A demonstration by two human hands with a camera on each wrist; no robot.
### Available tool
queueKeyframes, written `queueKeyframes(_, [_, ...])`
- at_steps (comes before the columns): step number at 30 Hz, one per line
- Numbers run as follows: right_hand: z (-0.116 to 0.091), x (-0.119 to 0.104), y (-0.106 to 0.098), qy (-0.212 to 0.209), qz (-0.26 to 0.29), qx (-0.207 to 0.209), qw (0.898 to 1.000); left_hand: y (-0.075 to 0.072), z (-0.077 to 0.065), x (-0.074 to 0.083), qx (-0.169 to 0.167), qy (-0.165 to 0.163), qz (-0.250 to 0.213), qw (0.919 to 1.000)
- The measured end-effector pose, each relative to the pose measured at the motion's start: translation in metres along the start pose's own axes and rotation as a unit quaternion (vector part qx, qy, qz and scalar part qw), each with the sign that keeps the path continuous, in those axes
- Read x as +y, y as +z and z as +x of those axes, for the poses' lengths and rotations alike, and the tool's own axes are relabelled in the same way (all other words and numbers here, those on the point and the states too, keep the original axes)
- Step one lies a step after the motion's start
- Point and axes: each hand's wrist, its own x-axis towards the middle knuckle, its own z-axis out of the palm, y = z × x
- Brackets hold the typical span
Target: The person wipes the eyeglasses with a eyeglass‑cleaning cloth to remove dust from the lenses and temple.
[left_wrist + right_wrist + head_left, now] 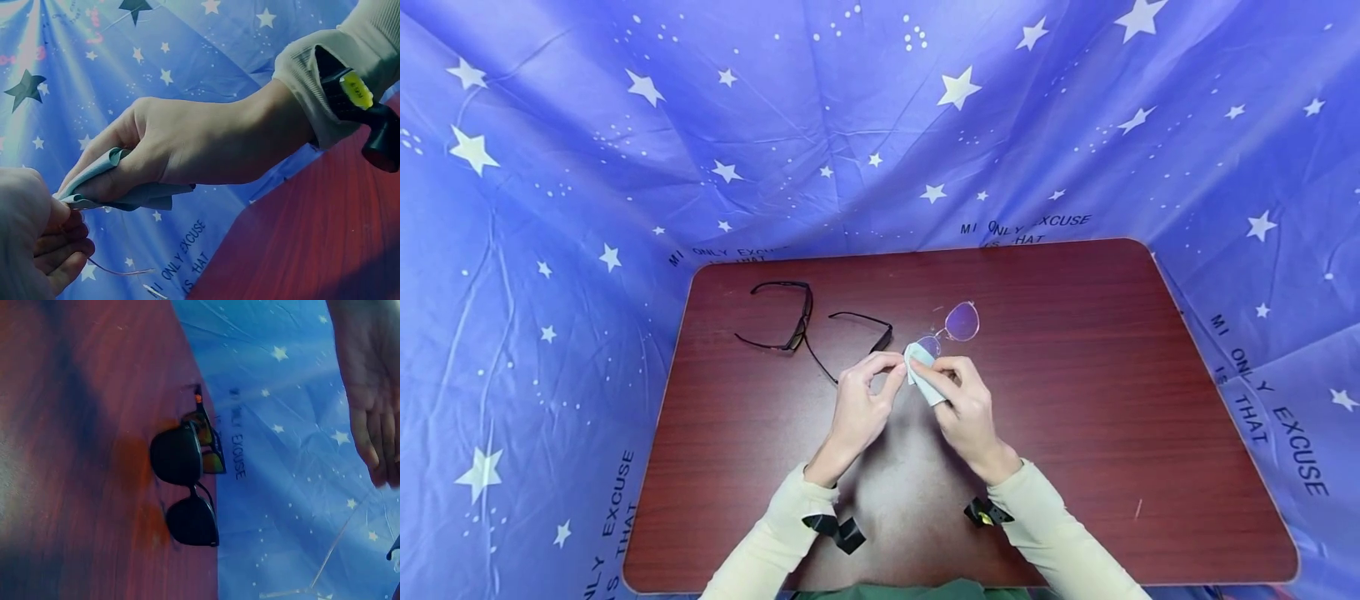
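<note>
A pair of thin-framed eyeglasses (962, 322) with a purple sheen on the lens is held up above the table. My left hand (863, 404) pinches its near end between thumb and forefinger, beside the cloth. In my right hand (967, 410) a pale blue-green cloth (928, 383) is folded and gripped over the nearer lens, covering most of it. The left wrist view shows the cloth (103, 178) wrapped under the right thumb, against the left fingertips. A thin temple arm (119, 272) hangs below. The exact grip point on the frame is hidden.
On the dark red wooden table (1097, 400), black-framed glasses (805, 317) lie open at the left. Dark sunglasses (882, 337) sit beside them, partly hidden behind my left hand. A blue star-printed curtain (827, 108) surrounds the table's back and sides.
</note>
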Motion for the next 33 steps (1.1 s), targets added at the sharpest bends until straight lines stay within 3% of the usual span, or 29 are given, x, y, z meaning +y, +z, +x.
queueKeyframes(2, [-0.001, 0.0, 0.0, -0.007, -0.002, 0.003, 1.0, 0.0, 0.0, 0.0, -0.003, -0.005, -0.002, 1.0])
queueKeyframes(10, [0.008, 0.007, -0.004, 0.078, 0.012, 0.043, 0.996, 0.0, 0.0, 0.0, 0.008, 0.001, -0.022, 0.9997])
queueKeyframes(17, [-0.005, -0.005, 0.003, 0.036, 0.036, 0.013, 0.999, -0.002, 0.0, 0.0, 0.013, -0.009, -0.018, 0.9997])
queueKeyframes(21, [-0.009, -0.007, 0.001, 0.033, 0.069, 0.011, 0.997, -0.004, 0.001, -0.002, 0.015, -0.01, -0.02, 0.9996])
queueKeyframes(26, [-0.004, 0.0, -0.01, 0.033, 0.074, 0.063, 0.995, -0.008, 0.003, -0.004, 0.019, -0.013, -0.03, 0.9993])
queueKeyframes(33, [0.018, 0.014, -0.029, 0.095, 0.038, 0.143, 0.984, -0.013, 0.001, -0.004, 0.012, -0.018, -0.049, 0.9986])
